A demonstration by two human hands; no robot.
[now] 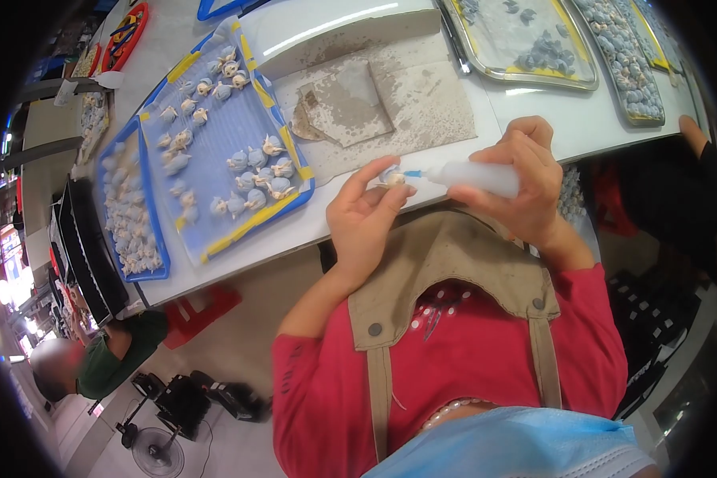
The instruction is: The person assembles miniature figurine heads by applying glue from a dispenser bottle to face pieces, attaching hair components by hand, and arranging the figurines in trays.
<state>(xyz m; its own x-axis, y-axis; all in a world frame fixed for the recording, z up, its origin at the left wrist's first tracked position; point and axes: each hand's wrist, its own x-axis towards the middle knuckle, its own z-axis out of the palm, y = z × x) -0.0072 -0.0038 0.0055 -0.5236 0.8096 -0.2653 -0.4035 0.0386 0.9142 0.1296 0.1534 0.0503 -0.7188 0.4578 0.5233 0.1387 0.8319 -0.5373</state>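
Between its thumb and fingers, my left hand (364,215) pinches a small grey-and-cream figurine (391,176) over the table's front edge. My right hand (524,179) is wrapped around a translucent white squeeze bottle (486,178), tipped on its side. The bottle's blue nozzle (413,174) points left and reaches the figurine; whether it touches cannot be made out. Left of my hands lies a blue tray (301,151) edged with yellow tape, holding several similar grey-and-cream figurines (255,179).
Stained cardboard (430,103) covers the table in front of me. A metal tray (526,78) with grey pieces stands at the back right, beside a tray of grey parts (625,72). Another blue tray (153,273) sits far left. A co-worker in dark green (123,350) is at left.
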